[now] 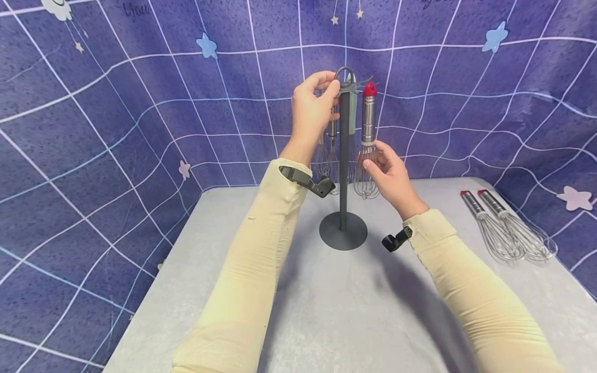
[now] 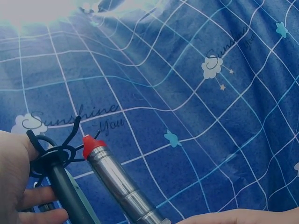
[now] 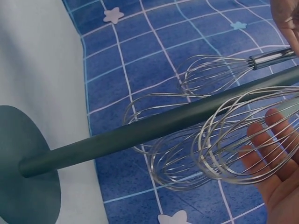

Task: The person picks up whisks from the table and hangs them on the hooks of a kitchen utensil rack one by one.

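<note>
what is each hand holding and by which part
The right hand holds the upright, red-tipped silver whisk by its wires, just below the handle. The left hand grips the dark grey, round-based stand by its hooked top.

1. Left forearm [image 1: 254,259] and right forearm [image 1: 480,290] reach forward.
2. Left hand [image 1: 314,109], the higher of 2, has thumb and fingers bent.
3. Right hand [image 1: 391,173] has fingers lightly curved, the thumb apart from them.
</note>
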Demonstrator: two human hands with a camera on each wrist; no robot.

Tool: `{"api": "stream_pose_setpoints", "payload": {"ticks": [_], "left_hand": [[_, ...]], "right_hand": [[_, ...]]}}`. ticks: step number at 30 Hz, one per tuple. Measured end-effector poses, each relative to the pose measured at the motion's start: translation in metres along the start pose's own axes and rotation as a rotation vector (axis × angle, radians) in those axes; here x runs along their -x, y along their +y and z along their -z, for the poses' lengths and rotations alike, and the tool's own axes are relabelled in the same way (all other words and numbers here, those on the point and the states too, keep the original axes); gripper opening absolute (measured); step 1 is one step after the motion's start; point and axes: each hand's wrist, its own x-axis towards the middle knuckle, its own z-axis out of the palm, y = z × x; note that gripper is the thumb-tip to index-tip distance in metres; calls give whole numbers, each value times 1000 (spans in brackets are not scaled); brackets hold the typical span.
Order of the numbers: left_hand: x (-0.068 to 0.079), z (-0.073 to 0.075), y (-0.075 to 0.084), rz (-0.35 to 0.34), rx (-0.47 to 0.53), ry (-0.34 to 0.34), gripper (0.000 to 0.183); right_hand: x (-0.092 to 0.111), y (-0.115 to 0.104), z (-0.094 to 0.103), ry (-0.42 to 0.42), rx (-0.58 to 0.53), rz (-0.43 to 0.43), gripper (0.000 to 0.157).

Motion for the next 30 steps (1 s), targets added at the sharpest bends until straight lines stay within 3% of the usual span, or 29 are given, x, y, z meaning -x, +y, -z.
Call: {"api": "stream_pose_setpoints", "payload": {"ticks": [17,26,30], "left_hand": [[0,1,0,5,11,1,17],[0,1,0,1,10,0,15],[0,0,0,4,10,0,16]], "right_hand": [[12,10,0,-8,31,-61,52],[25,-12,-3,-36,25,-56,49],[29,3,-2,-26,-7,-51,51]]}}
